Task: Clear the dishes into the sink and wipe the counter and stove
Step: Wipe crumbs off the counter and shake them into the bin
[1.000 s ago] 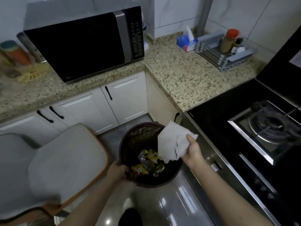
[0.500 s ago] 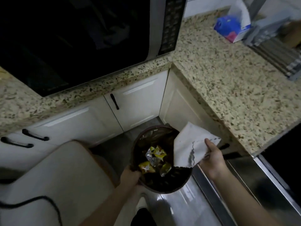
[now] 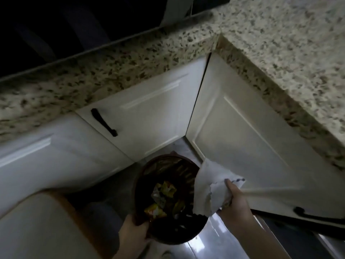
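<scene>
A dark brown round trash bin [image 3: 149,171] stands low on the floor in the corner of the cabinets, with yellow and silver wrappers [image 3: 164,195] inside. My left hand [image 3: 133,232] grips the bin's near rim. My right hand [image 3: 236,200] holds a crumpled white paper towel [image 3: 209,186] over the bin's right edge. The speckled granite counter [image 3: 280,43] runs across the top and down the right side. The stove and sink are out of view.
White cabinet doors [image 3: 153,113] with black handles [image 3: 103,122] sit under the counter. A pale cushioned chair [image 3: 43,227] fills the bottom left beside the bin. The dark microwave front [image 3: 56,25] is at the top left. Glossy floor tiles [image 3: 211,242] lie below.
The view has dropped closer to the floor and swung left; the stove, tissue box and rack have left the frame. Both hands keep their hold and the towel stays over the bin's right edge.
</scene>
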